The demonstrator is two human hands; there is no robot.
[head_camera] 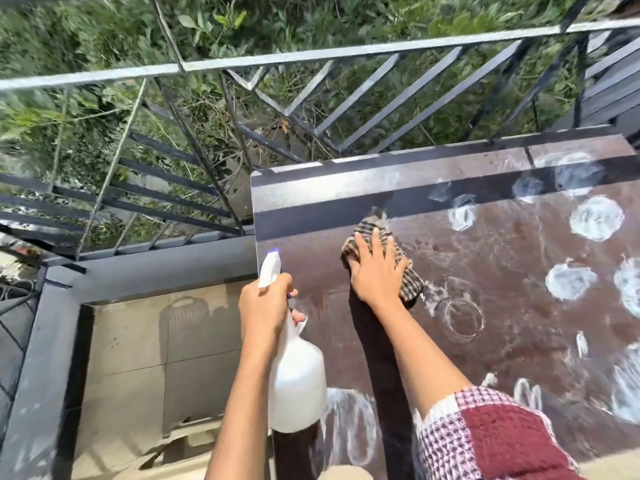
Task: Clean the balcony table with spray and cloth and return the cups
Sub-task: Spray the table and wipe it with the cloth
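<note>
A dark brown table fills the right half of the view, dotted with white foam patches and ring marks. My left hand grips the neck of a white spray bottle held over the table's left edge, nozzle pointing away from me. My right hand presses flat, fingers spread, on a brown-and-white checked cloth lying on the tabletop near its far left corner. No cups are in view.
A black metal railing runs behind and to the left of the table, with green bushes beyond it. The tiled balcony floor lies below at left, edged by a dark low ledge.
</note>
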